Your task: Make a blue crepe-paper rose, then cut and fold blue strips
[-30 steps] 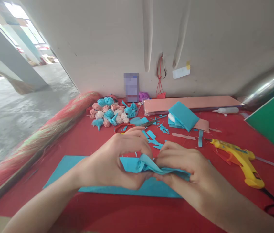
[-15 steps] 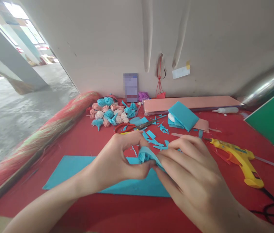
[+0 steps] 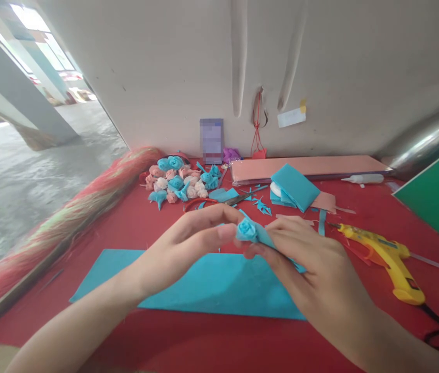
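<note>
A small rolled blue paper flower [image 3: 246, 229] is held between my two hands above the table, its spiral face toward me. The fingertips of my left hand [image 3: 188, 238] close on the flower's left side. My right hand [image 3: 308, 259] pinches the blue strip that runs from the flower to the right; part of that strip is hidden by the fingers. Beneath both hands lies a long blue paper sheet [image 3: 204, 290]. Beyond them are scissors [image 3: 238, 198] with red handles, partly hidden by my left hand, and scattered blue scraps [image 3: 262, 206].
Blue, pink and white paper flowers [image 3: 175, 182] are heaped at the back left. Folded blue paper [image 3: 295, 186] sits before a long pink pack [image 3: 305, 167]. A yellow glue gun [image 3: 394, 259] with a black cord lies right, near a green board [image 3: 437, 191] and white bottle [image 3: 365, 178].
Both hands have risen slightly, and the flower has moved up and right. It now shows its spiral face. My left thumb has lifted from under the flower to its left side.
</note>
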{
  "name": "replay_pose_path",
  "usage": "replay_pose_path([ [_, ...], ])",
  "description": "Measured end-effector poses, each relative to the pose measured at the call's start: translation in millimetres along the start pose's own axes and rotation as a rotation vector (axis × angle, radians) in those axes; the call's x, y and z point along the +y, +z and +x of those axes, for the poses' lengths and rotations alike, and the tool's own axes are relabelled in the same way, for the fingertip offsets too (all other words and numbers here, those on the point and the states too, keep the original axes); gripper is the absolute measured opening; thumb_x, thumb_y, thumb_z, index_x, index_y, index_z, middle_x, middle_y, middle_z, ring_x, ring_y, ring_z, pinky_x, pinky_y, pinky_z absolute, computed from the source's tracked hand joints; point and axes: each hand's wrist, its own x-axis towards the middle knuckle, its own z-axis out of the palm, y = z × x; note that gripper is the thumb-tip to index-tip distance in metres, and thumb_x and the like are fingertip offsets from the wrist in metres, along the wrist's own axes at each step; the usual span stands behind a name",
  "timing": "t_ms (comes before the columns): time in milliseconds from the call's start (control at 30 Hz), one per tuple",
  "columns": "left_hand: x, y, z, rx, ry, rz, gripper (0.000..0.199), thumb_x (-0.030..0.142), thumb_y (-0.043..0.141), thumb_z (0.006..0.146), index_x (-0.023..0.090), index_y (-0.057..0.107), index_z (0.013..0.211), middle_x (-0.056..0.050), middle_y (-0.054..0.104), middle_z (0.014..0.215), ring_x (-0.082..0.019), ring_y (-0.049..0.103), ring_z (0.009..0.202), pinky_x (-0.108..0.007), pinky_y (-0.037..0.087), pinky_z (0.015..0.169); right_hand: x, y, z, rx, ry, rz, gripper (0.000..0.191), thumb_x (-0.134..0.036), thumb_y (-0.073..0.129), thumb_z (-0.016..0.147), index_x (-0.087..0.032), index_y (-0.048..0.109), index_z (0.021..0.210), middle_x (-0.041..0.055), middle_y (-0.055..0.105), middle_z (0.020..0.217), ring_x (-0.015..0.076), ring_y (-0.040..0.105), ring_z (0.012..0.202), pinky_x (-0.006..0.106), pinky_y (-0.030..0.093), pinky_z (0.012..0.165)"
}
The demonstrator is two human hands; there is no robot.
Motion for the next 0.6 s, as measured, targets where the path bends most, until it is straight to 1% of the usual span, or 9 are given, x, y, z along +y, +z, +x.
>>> replay_pose_path([
  [67,-0.3,0.3,-0.7,0.035,-0.002,-0.004,0.027,0.043,0.047,0.092,0.020,0.060,0.093,-0.003,0.060,0.092,-0.019,0.056,0.093,-0.031,0.046,0.087,-0.6,-1.0,0.7,-0.012,0.028,0.054,0.023,-0.012,0.051,0.090,-0.017,0.060,0.070,-0.0021,0.055,0.060,0.0119,0.053,0.062,0.025,0.044,0.061],
  [167,-0.5,2.4,-1.7,0.098,0.036,-0.026,0.022,0.039,0.048,0.093,0.021,0.060,0.088,-0.001,0.058,0.086,-0.016,0.055,0.087,-0.028,0.046,0.082,-1.8,-1.3,0.2,0.010,0.039,0.108,0.025,-0.013,0.050,0.091,-0.018,0.060,0.069,-0.0037,0.054,0.059,0.0103,0.051,0.061,0.023,0.044,0.062],
  [233,0.2,4.0,-2.3,0.127,0.059,-0.039,0.022,0.037,0.050,0.092,0.020,0.060,0.083,0.000,0.058,0.082,-0.015,0.054,0.083,-0.026,0.046,0.079,-2.5,-1.6,-0.1,0.030,0.045,0.137,0.023,-0.013,0.051,0.091,-0.018,0.062,0.071,-0.0042,0.055,0.061,0.0095,0.051,0.062,0.022,0.044,0.062],
  [333,2.8,5.6,-3.5,0.102,0.041,-0.062,0.025,0.035,0.050,0.092,0.019,0.061,0.077,0.000,0.059,0.076,-0.014,0.054,0.077,-0.024,0.046,0.074,-3.4,-2.0,0.5,0.051,0.043,0.186,0.017,-0.014,0.054,0.090,-0.020,0.066,0.079,-0.0039,0.059,0.066,0.0091,0.054,0.067,0.021,0.046,0.062],
  [400,4.9,6.4,-4.7,0.084,0.043,-0.065,0.025,0.034,0.051,0.092,0.019,0.061,0.074,0.001,0.058,0.074,-0.012,0.053,0.073,-0.022,0.045,0.071,-2.9,-1.8,1.2,0.051,0.028,0.212,0.018,-0.014,0.054,0.090,-0.019,0.066,0.078,-0.0028,0.060,0.068,0.0096,0.055,0.068,0.021,0.046,0.062],
  [467,7.0,7.1,-6.2,0.090,0.059,-0.053,0.024,0.032,0.052,0.091,0.020,0.061,0.072,0.002,0.058,0.072,-0.012,0.051,0.071,-0.021,0.044,0.069,-0.6,-0.4,1.8,0.047,-0.007,0.237,0.020,-0.015,0.052,0.091,-0.019,0.066,0.076,-0.0018,0.062,0.069,0.0105,0.056,0.070,0.023,0.047,0.062],
  [533,8.6,7.6,-7.6,0.097,0.051,-0.037,0.025,0.032,0.052,0.090,0.019,0.062,0.071,0.001,0.058,0.071,-0.012,0.051,0.069,-0.023,0.044,0.067,3.6,2.1,1.9,0.049,-0.064,0.266,0.021,-0.013,0.050,0.091,-0.022,0.067,0.082,-0.0021,0.065,0.072,0.0114,0.057,0.073,0.025,0.049,0.067],
  [600,9.6,7.9,-8.9,0.097,0.044,-0.019,0.025,0.032,0.053,0.090,0.019,0.062,0.071,0.001,0.057,0.070,-0.012,0.051,0.068,-0.024,0.044,0.066,8.7,5.5,1.7,0.057,-0.129,0.303,0.023,-0.012,0.049,0.092,-0.025,0.069,0.094,-0.0029,0.068,0.075,0.0125,0.059,0.076,0.029,0.049,0.073],
])
